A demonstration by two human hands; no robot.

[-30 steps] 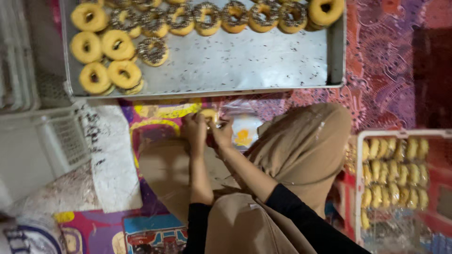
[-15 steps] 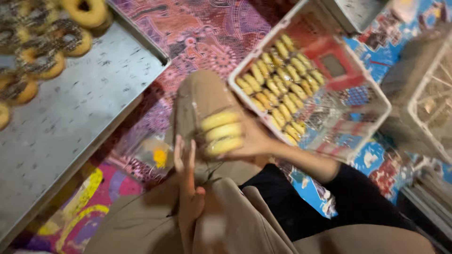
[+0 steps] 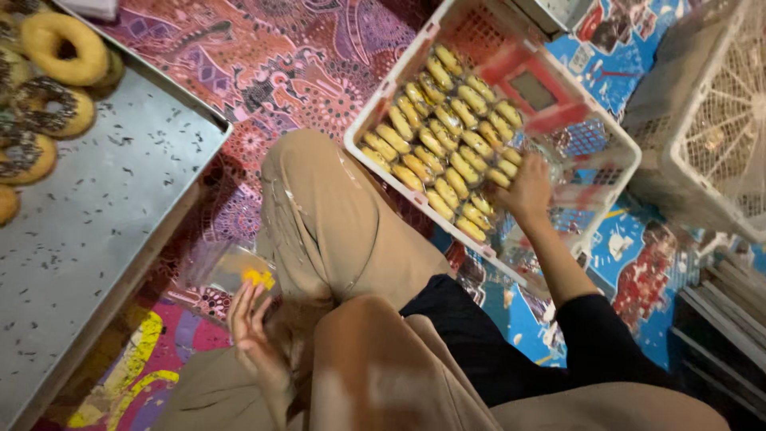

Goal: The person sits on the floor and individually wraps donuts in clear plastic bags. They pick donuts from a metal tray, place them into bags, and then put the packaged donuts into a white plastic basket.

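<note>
While the person is sitting cross-legged on the patterned floor mat (image 3: 263, 72), the items are lying as follows, nearest first.

Item one: the left hand (image 3: 254, 335), close to the lap, is holding its fingers loosely spread and resting them against a clear plastic bag (image 3: 227, 271) with a yellow patch. The bag is looking flat and appears unfilled; whether the hand is actually gripping it or only touching it cannot be told.

Item two: the knee in tan cloth (image 3: 335, 223) is lying between the two hands, and the black sleeve (image 3: 594, 343) is running out along the right arm.

Item three: the right hand (image 3: 523, 191) is reaching into the white and red crate (image 3: 375, 120), its fingers curling down over the near end of the rows; whether they are closing on a piece is hidden from this view.

Item four: the small yellow oblong cakes (image 3: 447, 140) are lying in close rows in the crate's left part. The crate's right part is showing bare red mesh and clear wrap, so a fair portion appears already drawn off, with many pieces left.

Item five: the metal tray (image 3: 112, 207) to the left is carrying ring doughnuts (image 3: 64, 48), plain and sprinkled, at its far edge only; most of its surface is showing loose sprinkles and nothing more.

Item six: an upturned white basket (image 3: 710, 120) is standing at the far right, beside the crate.

As a judgement, the bagging appears part-way through.
</note>
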